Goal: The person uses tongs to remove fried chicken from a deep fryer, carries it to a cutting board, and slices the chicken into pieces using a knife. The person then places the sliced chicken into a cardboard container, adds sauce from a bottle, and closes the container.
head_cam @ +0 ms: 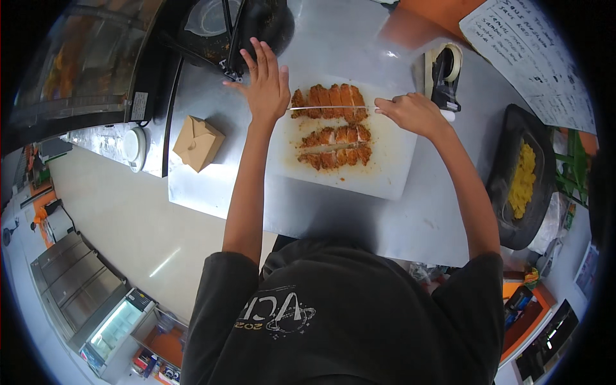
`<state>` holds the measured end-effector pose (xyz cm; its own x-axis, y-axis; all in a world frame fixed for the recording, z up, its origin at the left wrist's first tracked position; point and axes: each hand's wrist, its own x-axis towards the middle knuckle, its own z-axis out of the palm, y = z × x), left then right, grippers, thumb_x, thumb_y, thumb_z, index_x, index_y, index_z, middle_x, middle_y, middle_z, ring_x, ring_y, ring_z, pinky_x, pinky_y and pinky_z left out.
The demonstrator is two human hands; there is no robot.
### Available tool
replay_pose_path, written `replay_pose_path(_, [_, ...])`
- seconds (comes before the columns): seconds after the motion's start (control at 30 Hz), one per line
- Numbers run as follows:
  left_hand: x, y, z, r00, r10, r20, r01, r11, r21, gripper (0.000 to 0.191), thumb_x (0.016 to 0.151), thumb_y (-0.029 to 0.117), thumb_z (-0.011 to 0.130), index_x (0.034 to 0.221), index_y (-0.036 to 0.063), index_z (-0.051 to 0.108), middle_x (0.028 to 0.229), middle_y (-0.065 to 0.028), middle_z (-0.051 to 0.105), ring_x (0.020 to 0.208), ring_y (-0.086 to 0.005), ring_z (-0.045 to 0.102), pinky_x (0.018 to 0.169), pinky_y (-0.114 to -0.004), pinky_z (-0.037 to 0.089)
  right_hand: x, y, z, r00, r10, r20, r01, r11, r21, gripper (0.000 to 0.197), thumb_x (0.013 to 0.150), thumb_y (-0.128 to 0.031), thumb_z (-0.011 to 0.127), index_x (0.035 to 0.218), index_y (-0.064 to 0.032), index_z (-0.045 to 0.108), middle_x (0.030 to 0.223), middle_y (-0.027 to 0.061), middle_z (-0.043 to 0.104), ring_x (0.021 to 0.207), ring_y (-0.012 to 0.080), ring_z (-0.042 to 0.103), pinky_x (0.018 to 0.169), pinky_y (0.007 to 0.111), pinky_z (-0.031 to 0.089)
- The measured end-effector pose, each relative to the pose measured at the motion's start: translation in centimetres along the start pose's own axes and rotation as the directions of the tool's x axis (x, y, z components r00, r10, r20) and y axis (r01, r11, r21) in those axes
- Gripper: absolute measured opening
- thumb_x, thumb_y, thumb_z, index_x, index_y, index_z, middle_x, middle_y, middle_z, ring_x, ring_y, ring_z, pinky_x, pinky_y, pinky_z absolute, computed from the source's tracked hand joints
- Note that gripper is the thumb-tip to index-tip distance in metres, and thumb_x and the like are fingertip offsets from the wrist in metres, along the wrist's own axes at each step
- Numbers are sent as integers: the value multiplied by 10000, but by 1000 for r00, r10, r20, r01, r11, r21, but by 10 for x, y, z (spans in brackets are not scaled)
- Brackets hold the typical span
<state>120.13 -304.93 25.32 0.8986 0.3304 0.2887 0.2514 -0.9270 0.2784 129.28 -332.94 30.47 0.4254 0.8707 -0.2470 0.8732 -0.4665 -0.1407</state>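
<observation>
My right hand (409, 113) grips the handle of a knife (332, 107), whose thin blade lies level across the upper piece of sliced, breaded fried meat (332, 96). That piece rests on a white cutting board (385, 168), cut into several strips. Two more rows of browned slices, a middle row (337, 135) and a lower row (335, 158), lie nearer to me, with crumbs around them. Raised with fingers spread, my left hand (264, 86) is at the blade's tip end, by the board's left edge; whether it touches the blade is unclear.
A closed brown cardboard box (198, 143) stands left on the metal table (298, 192). Beyond my left hand is a dark tray (207, 45) with tongs. A tape dispenser (445, 79) sits back right. A black tray (510, 115) with yellow food is at far right; a white scale (134, 149) is left.
</observation>
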Motion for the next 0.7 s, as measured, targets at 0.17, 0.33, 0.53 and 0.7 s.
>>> replay_pose_path(0.17, [6, -14, 25, 998, -49, 45, 50, 998, -24, 594, 945, 407, 180, 1443, 103, 70, 1515, -33, -25, 1385, -313, -22, 875, -783, -52, 22, 13, 4, 999, -52, -3, 52, 999, 9, 224, 915, -339, 436, 880, -119, 465, 603, 122, 568, 608, 350, 579, 551, 453, 451])
replay_pose_path(0.33, [3, -11, 33, 995, -72, 64, 67, 995, 79, 592, 950, 426, 136, 1443, 107, 69, 1514, -53, -7, 1384, -316, -39, 867, -783, -61, 26, 14, 8, 995, 0, 104, -3, 1000, 26, 236, 915, -358, 430, 878, -126, 456, 611, 122, 571, 617, 347, 581, 557, 452, 456])
replay_pose_path(0.53, [5, -9, 33, 999, -52, -3, 52, 996, 76, 583, 950, 406, 135, 1443, 100, 81, 1513, -73, 17, 1386, -313, -27, 869, -768, -100, 29, 20, 8, 994, 19, 103, -24, 999, 46, 246, 916, -366, 423, 867, -126, 453, 595, 119, 563, 606, 349, 575, 548, 448, 451])
replay_pose_path(0.7, [7, -9, 37, 1000, -22, -9, 23, 999, 37, 596, 938, 386, 193, 1442, 89, 81, 1514, -59, 20, 1391, -272, -30, 872, -750, -146, 33, 28, 20, 993, -14, 115, 7, 998, 56, 246, 918, -360, 423, 870, -121, 455, 593, 113, 565, 588, 350, 569, 547, 442, 451])
